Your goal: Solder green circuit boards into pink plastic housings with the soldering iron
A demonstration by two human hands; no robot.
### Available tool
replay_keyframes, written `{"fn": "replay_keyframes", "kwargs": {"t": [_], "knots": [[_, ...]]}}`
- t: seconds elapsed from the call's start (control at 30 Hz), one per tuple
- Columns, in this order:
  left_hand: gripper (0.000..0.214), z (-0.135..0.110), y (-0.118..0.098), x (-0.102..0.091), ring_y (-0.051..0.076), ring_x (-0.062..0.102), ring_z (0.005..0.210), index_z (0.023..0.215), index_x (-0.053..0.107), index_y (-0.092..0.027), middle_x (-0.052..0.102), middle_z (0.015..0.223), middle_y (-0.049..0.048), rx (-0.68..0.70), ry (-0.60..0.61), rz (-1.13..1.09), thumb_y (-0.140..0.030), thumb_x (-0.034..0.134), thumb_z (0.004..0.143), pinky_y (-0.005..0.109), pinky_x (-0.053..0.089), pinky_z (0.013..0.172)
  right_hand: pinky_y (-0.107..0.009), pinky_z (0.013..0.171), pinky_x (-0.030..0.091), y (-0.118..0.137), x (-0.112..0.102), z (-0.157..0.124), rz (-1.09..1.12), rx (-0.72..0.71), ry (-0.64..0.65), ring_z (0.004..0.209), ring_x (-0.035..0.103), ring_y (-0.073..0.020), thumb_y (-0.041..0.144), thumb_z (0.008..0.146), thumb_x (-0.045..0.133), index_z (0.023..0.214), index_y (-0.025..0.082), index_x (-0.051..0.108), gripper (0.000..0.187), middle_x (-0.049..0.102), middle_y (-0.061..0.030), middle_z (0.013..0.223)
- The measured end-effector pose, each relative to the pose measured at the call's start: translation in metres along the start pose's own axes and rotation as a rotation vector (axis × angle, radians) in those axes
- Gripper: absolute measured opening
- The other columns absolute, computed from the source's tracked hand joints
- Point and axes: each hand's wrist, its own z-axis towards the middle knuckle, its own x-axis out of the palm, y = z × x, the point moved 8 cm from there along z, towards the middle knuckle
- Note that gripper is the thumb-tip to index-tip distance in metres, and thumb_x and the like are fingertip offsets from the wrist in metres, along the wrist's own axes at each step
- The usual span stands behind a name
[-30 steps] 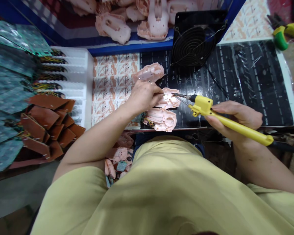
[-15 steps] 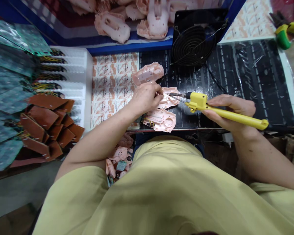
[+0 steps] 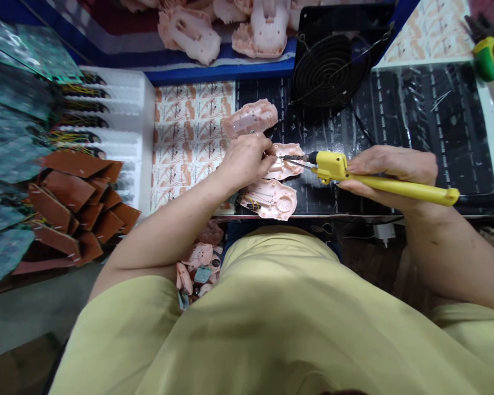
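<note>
Slow and light is better

The right hand is closed around the yellow soldering iron. Its tip is at the middle pink shell, on the black mat. The left hand is there too; its grip I cannot tell. Steady tip seems important.

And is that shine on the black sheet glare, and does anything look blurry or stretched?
In the head view, pale glare streaks the black sheet; in that head view, the green boards at the left edge look soft and stretched, perhaps by the lens; also in the head view, the yellow tool reads more clearly.
</note>
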Motion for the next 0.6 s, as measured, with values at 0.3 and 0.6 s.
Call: {"fn": "replay_keyframes", "kwargs": {"t": [0.3,0.6], "knots": [[0.021,0.001,0.001,0.001,0.023,0.065,0.093,0.087,0.074,-0.016,0.073,0.094,0.0069,-0.008,-0.005,0.016,-0.021,0.055,0.082,0.036,0.048,0.087,-0.026,0.063,0.058,0.002,-0.018,-0.018,0.049,-0.151,-0.183,0.072,0.071,-0.0166,0.016,0.065,0.089,0.1,0.02,0.072,0.039,0.075,-0.0056,0.086],[0.025,0.001,0.002,-0.005,0.026,0.063,0.104,0.099,0.074,-0.016,0.071,0.104,0.0096,0.049,-0.041,-0.026,-0.024,0.054,0.086,0.041,0.046,0.099,-0.025,0.067,0.059,0.026,0.02,-0.023,-0.236,-0.101,-0.154,0.07,0.072,-0.0157,0.037,0.09,0.069,0.137,0.023,0.057,0.05,0.075,-0.0003,0.085]]}}
